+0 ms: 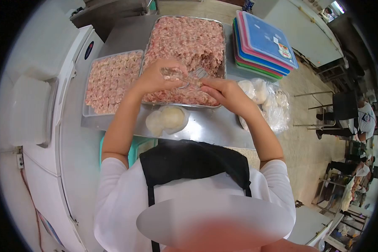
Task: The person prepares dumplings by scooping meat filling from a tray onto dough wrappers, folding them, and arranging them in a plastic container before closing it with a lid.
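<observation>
A large metal tray (pixel 225 46) holds pinkish minced meat (pixel 185 35), with a hollow dug at its right side. Over the tray's near half, my left hand (pixel 161 77) curls round a clear, shiny thing (pixel 171 74) with bits of meat on it; its exact kind is hard to make out. My right hand (pixel 227 94) is closed on the handle of a small metal spatula (pixel 199 73), its flat head at the meat. Close in front of the tray lies a stack of round pale dough wrappers (pixel 169 119) on plastic film.
Left of the tray, a clear plastic container (pixel 86 94) holds rows of meat portions. Coloured lids (pixel 266 35) are stacked at the far right, behind plastic-bagged wrappers (pixel 269 98). A white freezer (pixel 77 96) borders the left side. People work at the far right.
</observation>
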The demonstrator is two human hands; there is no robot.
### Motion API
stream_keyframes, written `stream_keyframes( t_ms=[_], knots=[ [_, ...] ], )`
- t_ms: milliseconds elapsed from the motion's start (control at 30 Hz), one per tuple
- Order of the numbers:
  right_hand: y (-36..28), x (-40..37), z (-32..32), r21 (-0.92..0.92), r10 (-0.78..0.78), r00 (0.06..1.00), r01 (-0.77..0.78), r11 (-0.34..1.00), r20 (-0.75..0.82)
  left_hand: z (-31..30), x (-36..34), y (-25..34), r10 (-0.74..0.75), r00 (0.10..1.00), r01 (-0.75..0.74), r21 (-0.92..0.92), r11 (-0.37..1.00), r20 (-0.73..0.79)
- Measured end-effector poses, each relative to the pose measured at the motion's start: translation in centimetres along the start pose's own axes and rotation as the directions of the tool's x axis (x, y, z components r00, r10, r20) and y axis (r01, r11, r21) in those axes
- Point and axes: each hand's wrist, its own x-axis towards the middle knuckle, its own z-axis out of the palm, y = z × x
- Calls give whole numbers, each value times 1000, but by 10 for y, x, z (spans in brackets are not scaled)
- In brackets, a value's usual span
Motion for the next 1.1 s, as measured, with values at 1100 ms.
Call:
stream_keyframes(
  t_ms=[1100],
  knots=[
    [-27,-11,30,-352,95,964,-181,918,-247,5,-30,-22,-155,974,169,72,983,-167]
  ],
)
